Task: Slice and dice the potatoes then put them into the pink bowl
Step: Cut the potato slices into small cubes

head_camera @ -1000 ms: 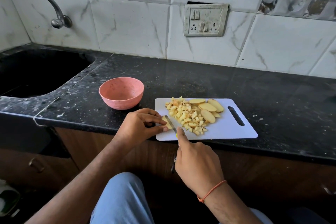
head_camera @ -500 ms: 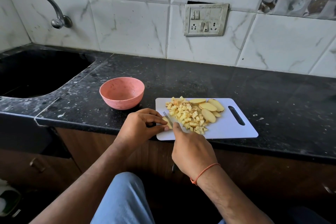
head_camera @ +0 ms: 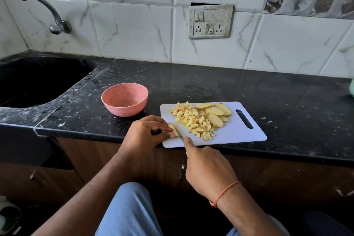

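Single wide-angle head-worn view, looking forward and down from close above a black speckled stone counter (head_camera: 210, 82), white plastic cutting board (head_camera: 239, 132) at frame centre, marble-patterned tiled wall (head_camera: 134, 30) across the top, wearer's forearms entering from the bottom edge

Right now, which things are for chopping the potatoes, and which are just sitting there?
For the job: knife, potato piece, diced potato, potato slices, cutting board, pink bowl, left hand, right hand.

Just there: tap, sink, switchboard.
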Demonstrator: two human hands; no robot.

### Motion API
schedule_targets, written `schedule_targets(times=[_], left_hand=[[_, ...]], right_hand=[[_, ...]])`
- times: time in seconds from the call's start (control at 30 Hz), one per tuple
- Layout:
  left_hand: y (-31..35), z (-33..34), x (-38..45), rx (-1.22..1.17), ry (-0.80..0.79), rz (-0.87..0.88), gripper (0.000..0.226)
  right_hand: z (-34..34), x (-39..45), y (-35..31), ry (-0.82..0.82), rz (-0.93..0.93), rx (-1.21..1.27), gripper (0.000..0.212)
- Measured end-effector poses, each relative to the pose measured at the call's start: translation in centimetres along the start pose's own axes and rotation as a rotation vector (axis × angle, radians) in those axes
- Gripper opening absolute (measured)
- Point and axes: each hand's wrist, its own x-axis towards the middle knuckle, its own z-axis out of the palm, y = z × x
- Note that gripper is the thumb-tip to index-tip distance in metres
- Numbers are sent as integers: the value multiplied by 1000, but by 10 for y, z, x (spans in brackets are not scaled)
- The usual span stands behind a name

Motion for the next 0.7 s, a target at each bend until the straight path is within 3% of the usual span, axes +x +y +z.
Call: schedule_targets(times=[0.27, 0.53, 0.7], left_hand=[[1, -2, -1, 14, 4, -3, 22], [3, -2, -3, 6, 22, -21, 24], [3, -3, -3, 13, 28, -1, 24]], right_hand=[[-7, -40, 6, -18, -4, 10, 69], [-10, -42, 13, 163, 6, 104, 62], [-15, -26, -1, 184, -38, -18, 61]])
